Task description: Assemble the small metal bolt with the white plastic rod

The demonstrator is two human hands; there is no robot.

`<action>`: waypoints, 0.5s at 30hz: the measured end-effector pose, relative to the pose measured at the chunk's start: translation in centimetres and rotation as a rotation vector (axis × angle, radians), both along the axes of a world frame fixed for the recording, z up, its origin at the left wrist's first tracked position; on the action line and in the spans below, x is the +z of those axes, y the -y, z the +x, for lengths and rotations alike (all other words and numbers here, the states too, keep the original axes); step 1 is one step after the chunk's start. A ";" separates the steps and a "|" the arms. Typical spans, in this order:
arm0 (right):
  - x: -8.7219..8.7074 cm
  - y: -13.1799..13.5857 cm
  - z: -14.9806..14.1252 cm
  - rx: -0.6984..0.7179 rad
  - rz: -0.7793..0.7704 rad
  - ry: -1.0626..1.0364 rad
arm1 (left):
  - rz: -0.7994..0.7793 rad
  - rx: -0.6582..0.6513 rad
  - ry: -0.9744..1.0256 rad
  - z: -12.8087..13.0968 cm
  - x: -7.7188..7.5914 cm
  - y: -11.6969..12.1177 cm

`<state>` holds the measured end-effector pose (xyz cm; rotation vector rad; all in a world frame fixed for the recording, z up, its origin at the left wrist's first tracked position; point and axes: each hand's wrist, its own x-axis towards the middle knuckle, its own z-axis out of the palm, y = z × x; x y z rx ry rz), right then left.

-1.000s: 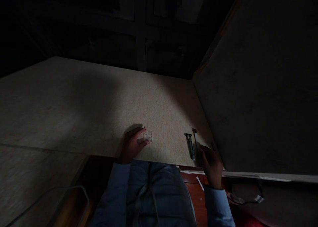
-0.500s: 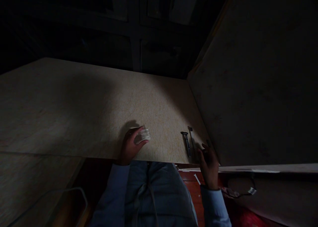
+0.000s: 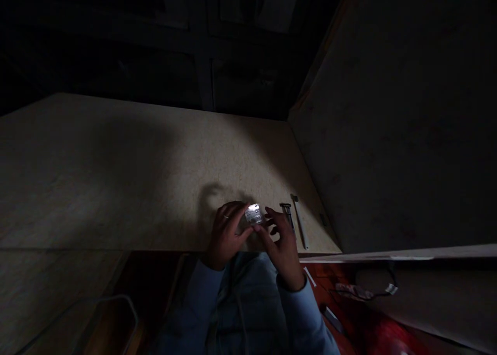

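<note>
My left hand (image 3: 225,235), with a ring on one finger, grips a small clear, shiny container (image 3: 253,214) between thumb and fingers, above the table's front part. I cannot tell whether it is glass or plastic. On its other side is my right hand (image 3: 282,243), fingers apart and curved towards it. The right thumb tip reaches the container's lower edge, close to the left thumb. Just beyond the right hand lies a dark razor (image 3: 286,210), its handle partly covered by that hand. Alongside it, a toothbrush (image 3: 300,223) with a pale handle lies lengthwise.
The pale table (image 3: 163,163) meets an upright panel (image 3: 388,137) on the right. A small dark item (image 3: 323,219) lies by that panel. A cable (image 3: 104,297) loops at lower left. Below the table are a reddish floor (image 3: 314,293) and a red object (image 3: 380,334).
My left hand has carried the clear container to the right. My right hand has moved left from beside the toothbrush to the container, uncovering the toothbrush and covering part of the razor.
</note>
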<state>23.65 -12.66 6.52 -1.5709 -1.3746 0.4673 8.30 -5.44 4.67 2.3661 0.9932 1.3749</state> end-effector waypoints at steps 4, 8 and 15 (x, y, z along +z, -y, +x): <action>-0.3 -0.7 -0.4 -0.012 -0.038 0.007 | 0.081 0.006 -0.006 1.3 0.1 0.6; -0.1 -0.6 -0.1 -0.065 -0.098 0.043 | 0.111 0.032 0.003 2.5 0.1 1.3; 0.4 0.4 2.5 -0.146 -0.167 0.037 | -0.116 -0.046 -0.045 3.3 -0.9 2.0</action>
